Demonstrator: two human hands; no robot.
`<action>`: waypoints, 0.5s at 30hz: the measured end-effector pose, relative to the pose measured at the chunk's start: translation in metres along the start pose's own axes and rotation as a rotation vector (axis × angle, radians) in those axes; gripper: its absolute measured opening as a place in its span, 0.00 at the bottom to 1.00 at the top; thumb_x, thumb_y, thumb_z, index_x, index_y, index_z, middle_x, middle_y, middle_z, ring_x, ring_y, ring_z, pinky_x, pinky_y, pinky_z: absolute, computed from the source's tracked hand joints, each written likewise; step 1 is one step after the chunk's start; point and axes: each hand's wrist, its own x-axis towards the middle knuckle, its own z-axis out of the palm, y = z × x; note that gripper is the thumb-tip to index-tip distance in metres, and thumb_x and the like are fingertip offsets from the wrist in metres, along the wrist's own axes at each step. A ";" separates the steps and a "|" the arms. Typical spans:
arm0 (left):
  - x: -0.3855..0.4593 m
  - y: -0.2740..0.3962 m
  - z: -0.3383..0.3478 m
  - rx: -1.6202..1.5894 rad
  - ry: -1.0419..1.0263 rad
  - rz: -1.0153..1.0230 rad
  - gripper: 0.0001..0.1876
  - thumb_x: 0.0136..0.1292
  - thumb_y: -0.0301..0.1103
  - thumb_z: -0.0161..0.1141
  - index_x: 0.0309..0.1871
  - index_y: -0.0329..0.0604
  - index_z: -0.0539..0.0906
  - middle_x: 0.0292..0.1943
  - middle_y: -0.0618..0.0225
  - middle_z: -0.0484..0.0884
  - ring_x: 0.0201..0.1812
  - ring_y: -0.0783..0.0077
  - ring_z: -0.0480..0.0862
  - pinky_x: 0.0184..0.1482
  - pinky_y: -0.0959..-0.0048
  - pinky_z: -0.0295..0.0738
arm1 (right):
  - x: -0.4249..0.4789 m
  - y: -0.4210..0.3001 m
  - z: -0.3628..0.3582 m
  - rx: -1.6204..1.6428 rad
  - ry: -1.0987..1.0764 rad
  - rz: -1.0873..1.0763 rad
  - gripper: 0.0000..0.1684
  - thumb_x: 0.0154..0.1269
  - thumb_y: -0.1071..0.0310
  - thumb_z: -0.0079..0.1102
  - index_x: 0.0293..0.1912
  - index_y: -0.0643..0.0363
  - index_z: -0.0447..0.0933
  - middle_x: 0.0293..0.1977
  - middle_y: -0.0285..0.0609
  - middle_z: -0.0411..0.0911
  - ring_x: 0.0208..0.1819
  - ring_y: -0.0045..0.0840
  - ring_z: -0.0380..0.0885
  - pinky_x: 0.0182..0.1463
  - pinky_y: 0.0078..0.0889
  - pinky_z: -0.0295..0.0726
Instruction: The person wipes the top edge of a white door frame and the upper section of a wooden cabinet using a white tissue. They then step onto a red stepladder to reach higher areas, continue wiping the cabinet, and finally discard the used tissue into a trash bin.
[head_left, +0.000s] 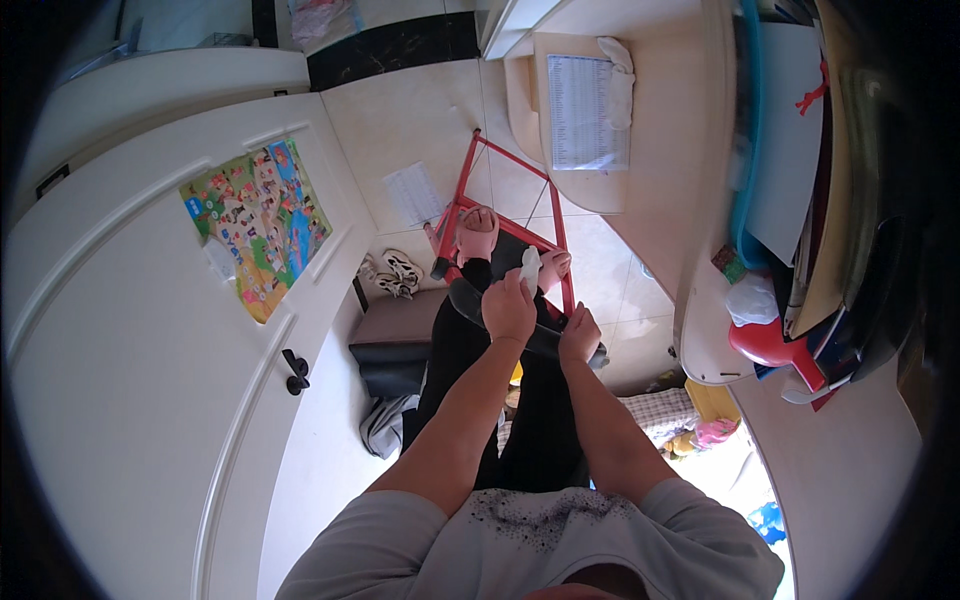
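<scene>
My left hand (509, 309) pinches a crumpled white tissue or thin cloth (530, 270), which sticks up beyond the fingertips. My right hand (580, 335), fingers curled, overlaps the right end of a dark curved handle bar (545, 340) in the view. Whether it grips the bar or something small is hidden. The bar crosses before my black-trousered legs and seems part of a red metal step ladder (561, 214). My feet, in pink slippers (475, 244), show within the ladder's frame, by a dark step (512, 251).
A white door (142, 360) with a colourful poster (259, 225) stands left. Sneakers (401, 271) and a printed sheet (414, 193) lie on the tiled floor. To the right, a pale shelf (589, 191) bears another sheet (585, 112); a blue bin (746, 150) holds papers near a red object (769, 341).
</scene>
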 end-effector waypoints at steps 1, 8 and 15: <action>0.001 0.001 0.001 0.008 0.007 0.006 0.07 0.56 0.30 0.54 0.38 0.41 0.74 0.23 0.57 0.77 0.26 0.54 0.78 0.30 0.59 0.71 | 0.002 -0.001 0.001 -0.006 0.021 0.013 0.22 0.67 0.58 0.42 0.22 0.63 0.70 0.19 0.56 0.71 0.22 0.50 0.71 0.25 0.46 0.68; 0.002 0.004 0.001 0.033 -0.011 0.013 0.07 0.55 0.29 0.54 0.38 0.41 0.74 0.23 0.57 0.78 0.27 0.53 0.78 0.30 0.59 0.71 | 0.001 0.011 0.004 0.041 -0.023 -0.020 0.22 0.67 0.58 0.40 0.24 0.63 0.70 0.19 0.55 0.72 0.22 0.48 0.72 0.26 0.45 0.68; 0.003 0.005 0.001 0.035 -0.015 0.045 0.07 0.55 0.30 0.53 0.38 0.41 0.74 0.24 0.57 0.78 0.26 0.53 0.78 0.29 0.58 0.71 | 0.003 0.009 0.004 0.075 -0.039 -0.030 0.21 0.67 0.58 0.41 0.24 0.62 0.70 0.18 0.55 0.71 0.22 0.48 0.72 0.25 0.46 0.68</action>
